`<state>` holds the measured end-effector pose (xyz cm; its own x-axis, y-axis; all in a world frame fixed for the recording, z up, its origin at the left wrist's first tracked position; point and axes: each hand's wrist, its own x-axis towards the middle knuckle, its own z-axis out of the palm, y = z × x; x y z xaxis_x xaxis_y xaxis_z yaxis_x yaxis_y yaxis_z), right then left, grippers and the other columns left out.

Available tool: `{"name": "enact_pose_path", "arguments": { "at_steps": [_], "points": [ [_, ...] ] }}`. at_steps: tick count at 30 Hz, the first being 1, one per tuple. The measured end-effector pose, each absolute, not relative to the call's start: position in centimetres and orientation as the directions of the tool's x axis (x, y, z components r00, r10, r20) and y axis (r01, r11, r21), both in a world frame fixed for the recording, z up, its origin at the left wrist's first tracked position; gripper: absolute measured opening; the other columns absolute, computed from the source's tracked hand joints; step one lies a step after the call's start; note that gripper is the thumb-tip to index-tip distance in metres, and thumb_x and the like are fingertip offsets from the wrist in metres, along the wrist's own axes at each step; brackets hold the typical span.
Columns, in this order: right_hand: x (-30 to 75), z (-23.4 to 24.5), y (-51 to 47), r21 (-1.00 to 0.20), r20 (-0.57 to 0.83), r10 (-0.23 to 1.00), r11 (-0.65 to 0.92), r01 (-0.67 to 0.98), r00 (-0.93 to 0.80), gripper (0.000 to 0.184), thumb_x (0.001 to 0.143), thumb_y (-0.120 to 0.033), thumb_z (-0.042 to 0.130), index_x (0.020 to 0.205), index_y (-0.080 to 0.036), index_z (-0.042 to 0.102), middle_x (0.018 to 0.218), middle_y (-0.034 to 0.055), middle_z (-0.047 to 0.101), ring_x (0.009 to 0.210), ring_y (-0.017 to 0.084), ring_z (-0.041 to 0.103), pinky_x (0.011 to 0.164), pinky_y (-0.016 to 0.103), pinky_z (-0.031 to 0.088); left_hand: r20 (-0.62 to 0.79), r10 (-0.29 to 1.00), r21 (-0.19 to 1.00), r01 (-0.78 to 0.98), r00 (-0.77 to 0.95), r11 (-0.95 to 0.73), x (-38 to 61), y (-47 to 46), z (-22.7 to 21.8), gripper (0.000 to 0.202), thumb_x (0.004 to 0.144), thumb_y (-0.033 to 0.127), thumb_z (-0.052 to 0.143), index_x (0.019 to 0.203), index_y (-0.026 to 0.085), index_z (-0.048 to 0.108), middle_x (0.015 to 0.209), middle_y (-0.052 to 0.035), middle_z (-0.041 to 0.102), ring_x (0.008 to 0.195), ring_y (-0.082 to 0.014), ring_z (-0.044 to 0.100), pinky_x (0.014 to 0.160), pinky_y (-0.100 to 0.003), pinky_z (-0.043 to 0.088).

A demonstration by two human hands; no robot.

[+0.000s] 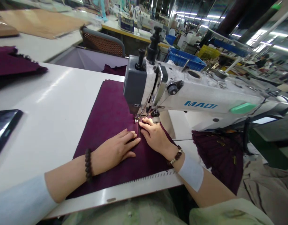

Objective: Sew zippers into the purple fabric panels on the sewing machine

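Observation:
A flat piece of dark purple fabric (103, 125) lies on the white sewing table, its middle passing under the presser foot (137, 118) of a white and grey sewing machine (181, 90). Flat on the fabric, left of a seam line, rests my left hand (118, 147), fingers stretched out toward the seam. My right hand (155, 134) presses on the fabric just right of the seam, fingertips close beside the presser foot and spread a little. Neither hand grips anything. The needle tip is too small to make out.
More purple fabric pieces (219, 156) with small zipper pulls lie right of the machine. Another purple piece (14, 61) sits at the far left, above a dark tablet-like device (5, 128). A ruler strip (158, 176) runs along the front edge. Behind stands a blue crate (186, 59).

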<state>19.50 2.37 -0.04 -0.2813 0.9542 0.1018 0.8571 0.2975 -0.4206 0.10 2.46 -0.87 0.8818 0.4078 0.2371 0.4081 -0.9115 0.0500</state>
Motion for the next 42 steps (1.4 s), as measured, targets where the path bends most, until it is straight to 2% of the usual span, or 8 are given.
{"name": "enact_pose_path", "arguments": {
  "at_steps": [5, 12, 16, 23, 30, 37, 42],
  "points": [
    [19.5, -0.2, 2.3, -0.409, 0.127, 0.947, 0.322, 0.854, -0.296, 0.034, 0.091, -0.018, 0.042, 0.122, -0.018, 0.054, 0.13, 0.0103, 0.05, 0.123, 0.019, 0.043, 0.107, 0.047, 0.028, 0.242, 0.422, 0.039, 0.426, 0.874, -0.904, 0.1, 2.4, -0.8, 0.042, 0.088, 0.036, 0.054, 0.123, 0.011, 0.051, 0.112, -0.0118, 0.057, 0.105, -0.0243, 0.054, 0.099, -0.042, 0.041],
    [19.6, 0.0, 2.4, -0.379, 0.128, 0.935, 0.354, 0.855, -0.33, 0.035, 0.091, -0.019, 0.043, 0.123, -0.016, 0.053, 0.129, 0.0115, 0.05, 0.123, 0.02, 0.043, 0.106, 0.047, 0.029, 0.221, 0.459, 0.102, 0.447, 0.861, -0.888, 0.2, 2.5, -0.8, 0.042, 0.086, 0.035, 0.057, 0.121, 0.014, 0.052, 0.112, -0.012, 0.055, 0.105, -0.0249, 0.053, 0.099, -0.043, 0.041],
    [19.6, 0.1, 2.7, -0.383, 0.134, 0.934, 0.356, 0.852, -0.331, 0.034, 0.091, -0.019, 0.042, 0.123, -0.02, 0.054, 0.128, 0.0113, 0.052, 0.119, 0.021, 0.047, 0.107, 0.05, 0.025, 0.23, 0.467, 0.12, 0.452, 0.854, -0.884, 0.2, 2.7, -1.1, 0.041, 0.087, 0.036, 0.055, 0.122, 0.014, 0.052, 0.113, -0.0117, 0.055, 0.105, -0.0249, 0.053, 0.1, -0.044, 0.04],
    [19.3, 0.4, 2.9, -0.417, 0.139, 0.948, 0.32, 0.851, -0.288, 0.032, 0.085, -0.027, 0.055, 0.116, -0.02, 0.059, 0.125, 0.0111, 0.053, 0.116, 0.022, 0.049, 0.105, 0.049, 0.028, 0.244, 0.457, 0.118, 0.442, 0.855, -0.889, 0.2, 2.8, -1.3, 0.043, 0.088, 0.039, 0.052, 0.122, 0.013, 0.052, 0.111, -0.0126, 0.056, 0.105, -0.0256, 0.052, 0.099, -0.044, 0.04],
    [19.7, 0.0, 2.8, -0.395, 0.124, 0.936, 0.352, 0.849, -0.33, 0.036, 0.09, -0.019, 0.042, 0.124, -0.02, 0.053, 0.129, 0.0102, 0.051, 0.119, 0.02, 0.046, 0.107, 0.049, 0.026, 0.249, 0.452, 0.112, 0.438, 0.857, -0.892, 0.0, 3.0, -1.1, 0.044, 0.086, 0.037, 0.056, 0.122, 0.012, 0.052, 0.113, -0.0129, 0.055, 0.105, -0.0258, 0.053, 0.099, -0.044, 0.041],
    [19.6, 0.1, 3.1, -0.36, 0.12, 0.932, 0.362, 0.86, -0.342, 0.038, 0.091, -0.02, 0.038, 0.127, -0.013, 0.05, 0.128, 0.0133, 0.052, 0.118, 0.022, 0.047, 0.106, 0.048, 0.029, 0.23, 0.463, 0.124, 0.446, 0.856, -0.886, 0.1, 3.4, -1.2, 0.043, 0.087, 0.037, 0.054, 0.123, 0.015, 0.051, 0.113, -0.0113, 0.054, 0.105, -0.025, 0.053, 0.1, -0.043, 0.04],
    [19.6, -0.4, 3.6, -0.346, 0.135, 0.94, 0.34, 0.874, -0.313, 0.037, 0.091, -0.022, 0.039, 0.126, -0.016, 0.052, 0.127, 0.0122, 0.053, 0.114, 0.022, 0.05, 0.105, 0.049, 0.03, 0.223, 0.466, 0.112, 0.452, 0.856, -0.885, 0.1, 4.1, -1.1, 0.041, 0.09, 0.038, 0.05, 0.123, 0.015, 0.051, 0.11, -0.011, 0.055, 0.103, -0.024, 0.053, 0.098, -0.041, 0.04]
  ]
}}
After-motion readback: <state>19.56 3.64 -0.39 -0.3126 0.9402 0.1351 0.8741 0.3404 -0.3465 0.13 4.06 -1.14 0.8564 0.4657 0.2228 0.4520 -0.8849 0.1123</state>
